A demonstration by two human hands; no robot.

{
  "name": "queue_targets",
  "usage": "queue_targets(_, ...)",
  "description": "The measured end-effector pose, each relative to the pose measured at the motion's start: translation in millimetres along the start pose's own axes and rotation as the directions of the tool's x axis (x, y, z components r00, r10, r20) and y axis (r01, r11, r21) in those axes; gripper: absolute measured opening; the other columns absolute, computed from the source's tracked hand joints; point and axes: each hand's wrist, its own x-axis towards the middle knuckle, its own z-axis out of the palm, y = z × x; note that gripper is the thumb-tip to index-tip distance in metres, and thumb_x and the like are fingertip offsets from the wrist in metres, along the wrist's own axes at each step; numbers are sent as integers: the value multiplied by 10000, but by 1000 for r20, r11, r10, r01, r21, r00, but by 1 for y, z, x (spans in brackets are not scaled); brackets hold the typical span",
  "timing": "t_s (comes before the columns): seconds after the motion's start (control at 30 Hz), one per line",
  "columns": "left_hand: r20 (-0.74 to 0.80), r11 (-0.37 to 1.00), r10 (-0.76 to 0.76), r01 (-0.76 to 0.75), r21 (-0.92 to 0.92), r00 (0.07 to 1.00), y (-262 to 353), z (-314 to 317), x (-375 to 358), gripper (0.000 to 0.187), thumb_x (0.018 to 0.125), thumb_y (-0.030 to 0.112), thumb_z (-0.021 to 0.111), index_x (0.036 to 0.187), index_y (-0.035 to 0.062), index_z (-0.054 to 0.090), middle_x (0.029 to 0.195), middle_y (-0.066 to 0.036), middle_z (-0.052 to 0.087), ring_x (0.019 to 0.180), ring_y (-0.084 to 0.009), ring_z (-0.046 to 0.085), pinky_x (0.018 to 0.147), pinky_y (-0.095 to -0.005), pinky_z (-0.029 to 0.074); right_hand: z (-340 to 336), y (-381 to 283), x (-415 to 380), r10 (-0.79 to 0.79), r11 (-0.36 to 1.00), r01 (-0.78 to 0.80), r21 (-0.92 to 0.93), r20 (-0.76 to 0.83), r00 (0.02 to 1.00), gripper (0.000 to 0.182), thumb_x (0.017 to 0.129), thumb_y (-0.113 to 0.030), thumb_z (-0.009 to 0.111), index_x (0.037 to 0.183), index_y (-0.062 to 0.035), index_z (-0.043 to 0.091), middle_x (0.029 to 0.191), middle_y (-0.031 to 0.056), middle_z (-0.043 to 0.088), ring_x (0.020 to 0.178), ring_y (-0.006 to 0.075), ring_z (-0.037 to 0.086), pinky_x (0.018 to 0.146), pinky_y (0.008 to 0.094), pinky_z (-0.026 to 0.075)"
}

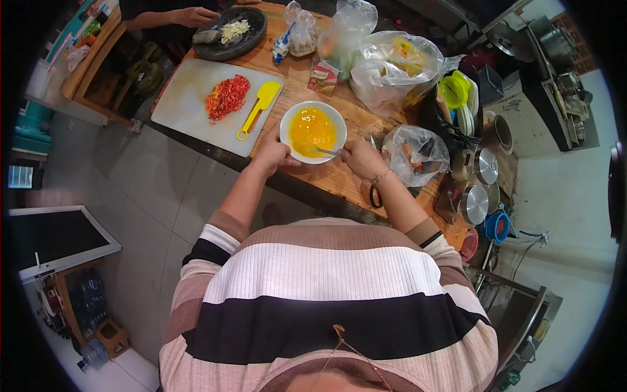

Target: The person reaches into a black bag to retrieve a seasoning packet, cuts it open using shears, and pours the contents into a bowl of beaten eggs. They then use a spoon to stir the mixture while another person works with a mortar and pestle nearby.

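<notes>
A white bowl (285, 124) of beaten yellow egg (313, 127) stands at the near edge of the wooden table (326, 178). My left hand (273, 151) grips the bowl's left rim, fingers closed round it. On the right side, my right hand (360, 159) is closed on the handle of a metal utensil (326, 151), whose tip is down in the egg. Left of the bowl lies a white cutting board (179, 104) with chopped red chili (226, 98) and a yellow spatula (259, 108).
Another person's hand (198, 16) is beside a stone mortar (255, 40) holding chopped pale pieces. Plastic bags (392, 72) fill the table's far side; another bag (418, 153) lies right of my right hand. Metal pots (473, 204) stand at the right.
</notes>
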Motion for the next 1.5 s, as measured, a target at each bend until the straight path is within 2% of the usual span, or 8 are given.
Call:
queue_targets(0.1, -35, 999, 23, -22, 46, 999, 4, -2, -1, 778, 733, -200, 379, 1428, 149, 371, 1265, -112, 543, 941, -255, 660, 561, -285, 600, -5, -18, -5, 182, 969, -227, -98, -342, 922, 313, 893, -269, 528, 808, 13, 635, 805, 225, 642, 807, 400, 618, 724, 454, 469)
queue_targets(0.2, -69, 997, 20, -15, 73, 997, 5, 0, -4, 719, 756, -191, 398, 1410, 108, 397, 1232, -106, 570, 937, -216, 663, 564, -255, 593, -4, 6, 2, 25, 1000, -25, -7, -33, 999, 312, 891, -269, 528, 793, 9, 628, 817, 232, 641, 799, 407, 616, 717, 463, 468)
queue_targets(0.6, -193, 982, 88, -118, -148, 977, -23, 9, -12, 593, 892, -102, 420, 1441, 102, 327, 1297, -112, 527, 951, -192, 651, 656, -285, 599, -4, -10, -5, 125, 978, -173, -116, -339, 932, 273, 888, -242, 548, 822, 8, 636, 781, 232, 639, 772, 391, 623, 709, 454, 475)
queue_targets(0.7, -202, 981, 85, -118, -156, 976, -24, 10, -12, 581, 906, -90, 410, 1445, 107, 321, 1309, -114, 514, 959, -198, 647, 677, -303, 599, -2, 8, 6, -19, 999, 18, 32, 14, 1000, 275, 886, -235, 547, 844, 19, 644, 758, 230, 630, 755, 383, 621, 700, 447, 472)
queue_targets(0.8, -181, 976, 72, -107, -188, 981, -23, 10, -14, 576, 913, -87, 395, 1448, 111, 316, 1285, -115, 525, 987, -202, 636, 704, -316, 598, -4, -9, -4, 96, 989, -129, -67, -363, 927, 298, 885, -243, 550, 832, 35, 645, 754, 233, 625, 747, 384, 613, 700, 443, 463)
queue_targets(0.9, -197, 978, 88, -122, -170, 976, -26, 11, -13, 571, 919, -83, 384, 1450, 110, 309, 1285, -119, 519, 1012, -208, 627, 731, -332, 597, -1, 8, 4, 22, 1000, -22, -5, -30, 999, 310, 887, -254, 547, 832, 35, 642, 767, 241, 625, 772, 401, 608, 708, 452, 462)
queue_targets(1.4, -140, 965, 121, -150, -217, 983, -37, 7, -6, 551, 946, -45, 364, 1459, 146, 297, 1365, -110, 457, 1112, -223, 577, 791, -352, 583, -4, -1, 2, 54, 993, -56, -100, -25, 998, 300, 842, -239, 503, 883, -1, 682, 881, 246, 652, 857, 410, 634, 783, 477, 488)
queue_targets(1.5, -149, 971, 96, -125, -204, 984, -36, 7, -8, 554, 948, -40, 367, 1460, 161, 299, 1375, -107, 450, 1120, -223, 571, 775, -345, 583, -5, -14, -4, 156, 988, -152, 34, -265, 952, 302, 842, -240, 506, 885, 3, 681, 883, 247, 651, 852, 412, 633, 780, 471, 491)
